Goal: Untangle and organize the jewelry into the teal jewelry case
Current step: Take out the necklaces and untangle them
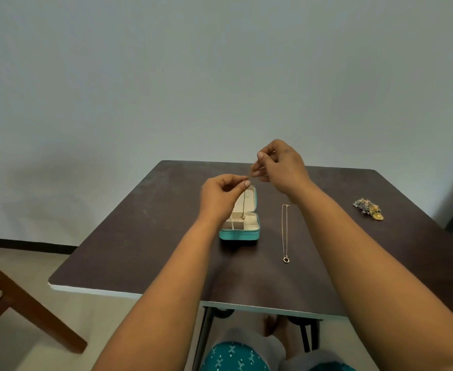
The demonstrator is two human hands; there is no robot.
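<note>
Head view: both hands up over the table (145, 236); left hand (220, 196) and right hand (279, 164) each pinch the chain (244, 202), its ring dangling into the open case (240, 232); a necklace (285, 231) lies just right of it; a jewelry clump (369, 208) sits far right.

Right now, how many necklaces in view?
2: one chain pinched by both hands over the open teal case, one necklace flat on the table right of it. The far-right cluster may hide more.
</note>
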